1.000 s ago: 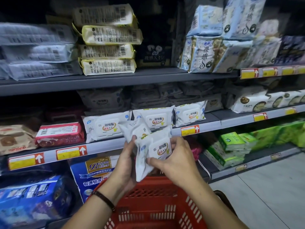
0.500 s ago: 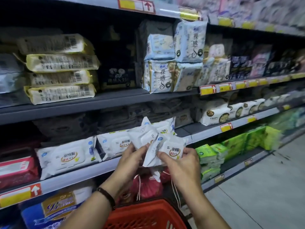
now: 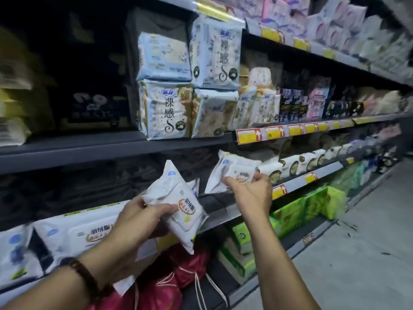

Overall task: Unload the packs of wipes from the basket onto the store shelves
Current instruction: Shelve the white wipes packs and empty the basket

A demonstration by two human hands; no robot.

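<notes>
My left hand [image 3: 136,222] grips a white pack of wipes [image 3: 176,204], tilted, in front of the middle shelf [image 3: 219,211]. Farther right, my right hand [image 3: 250,193] pinches a second white pack of wipes [image 3: 230,173] by its lower edge and holds it just above the same shelf's bare stretch. More packs of the same wipes [image 3: 78,233] lie in a row on that shelf at the left. The basket is out of view.
Blue and white packs [image 3: 167,108] stand on the shelf above. Small white packs [image 3: 290,164] line the middle shelf to the right. Green packs [image 3: 297,211] and red drawstring bags [image 3: 178,271] fill the lower shelf. Grey floor [image 3: 357,253] runs along the right.
The two packs, held together before, are now apart: my right hand has carried one up and right to the shelf. The view has swung up and right, and the red basket has left the frame.
</notes>
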